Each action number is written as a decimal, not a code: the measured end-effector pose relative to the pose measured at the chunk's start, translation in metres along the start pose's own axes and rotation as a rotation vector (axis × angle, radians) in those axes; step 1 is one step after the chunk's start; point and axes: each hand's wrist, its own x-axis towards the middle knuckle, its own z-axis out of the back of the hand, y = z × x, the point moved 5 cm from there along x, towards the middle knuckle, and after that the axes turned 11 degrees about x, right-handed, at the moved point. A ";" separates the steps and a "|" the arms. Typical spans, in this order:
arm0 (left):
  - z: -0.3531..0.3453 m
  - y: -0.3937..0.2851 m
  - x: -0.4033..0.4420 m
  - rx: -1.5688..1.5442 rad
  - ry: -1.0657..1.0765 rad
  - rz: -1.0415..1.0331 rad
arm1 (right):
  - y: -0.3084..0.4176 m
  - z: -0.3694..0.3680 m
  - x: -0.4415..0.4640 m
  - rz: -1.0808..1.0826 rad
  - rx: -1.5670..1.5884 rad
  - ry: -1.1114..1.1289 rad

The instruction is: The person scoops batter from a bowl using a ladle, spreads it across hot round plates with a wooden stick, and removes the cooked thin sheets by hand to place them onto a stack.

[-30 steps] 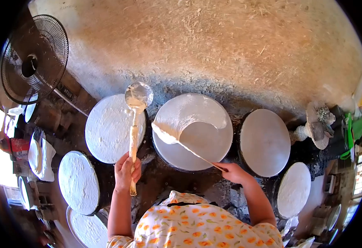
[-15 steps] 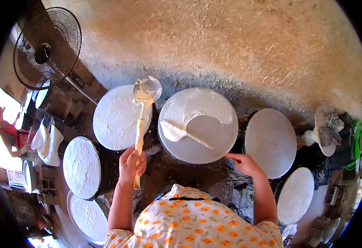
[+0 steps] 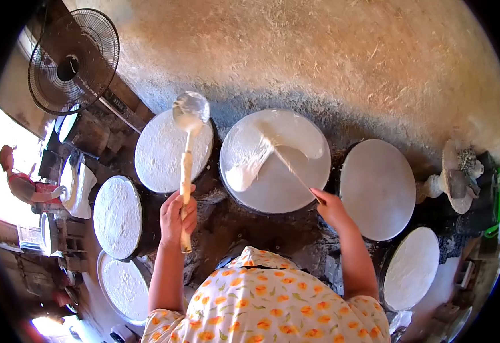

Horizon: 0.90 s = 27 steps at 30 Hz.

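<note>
Your spreader [image 3: 292, 168] has swept farther back on the middle griddle [image 3: 287, 197], its far end too blurred to judge; it looks light, your right hand [image 3: 334, 210] pinching the near end. Your left hand [image 3: 175, 222] wraps its fingers low round the likely top-heavy ladle [image 3: 186, 168]. Slick-looking batter [image 3: 243, 178] partly coats the griddle; beyond rises a rough wall [image 3: 318, 57].

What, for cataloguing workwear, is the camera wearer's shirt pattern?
The shirt has orange flowers and green leaves on white (head view).

I have the left hand [image 3: 178, 220] curled in a closed grip, its forearm [image 3: 167, 277] running nearly straight ahead. My right hand [image 3: 331, 207] pinches with fingers [image 3: 322, 196] pointing inward, its forearm [image 3: 355, 251] angled toward the left.
</note>
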 end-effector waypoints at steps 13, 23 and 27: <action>-0.010 0.029 -0.033 0.167 -0.036 0.071 | -0.019 0.013 -0.033 -0.039 0.026 -0.191; 0.014 0.002 -0.039 -0.207 0.230 0.040 | -0.050 -0.022 -0.163 -0.130 0.063 -0.130; 0.026 0.013 -0.044 0.016 0.257 0.048 | -0.008 -0.138 -0.130 0.251 -0.148 -0.322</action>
